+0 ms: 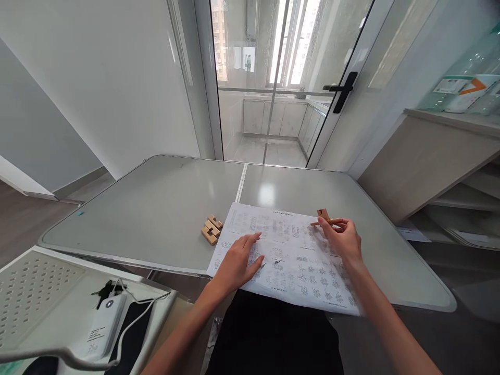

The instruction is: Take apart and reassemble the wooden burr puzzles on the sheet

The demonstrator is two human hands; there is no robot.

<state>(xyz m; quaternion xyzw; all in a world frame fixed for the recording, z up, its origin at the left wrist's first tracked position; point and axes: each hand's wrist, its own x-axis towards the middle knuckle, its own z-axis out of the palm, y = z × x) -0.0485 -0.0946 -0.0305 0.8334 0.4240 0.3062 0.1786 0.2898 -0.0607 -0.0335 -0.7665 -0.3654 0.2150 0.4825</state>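
A large printed sheet point(281, 250) with rows of small line diagrams lies on the table, its near edge hanging toward my lap. My left hand point(238, 260) rests flat on the left part of this paper, fingers spread and holding nothing. Over the sheet's upper right, my right hand point(344, 239) is closed in a pinch on a slim wooden stick point(321, 223) that points left. Just behind the stick is a small brown wooden block point(323, 213) with a dark mark. Left of the paper, several notched wooden blocks point(212, 229) sit close together on the table.
The grey folding table point(156, 208) has a seam down its middle. At lower left, a white cart point(42, 281) holds a white power bank point(105, 323), cables and keys point(105, 291). A glass door stands behind; a shelf with large bottles point(457, 88) is at right.
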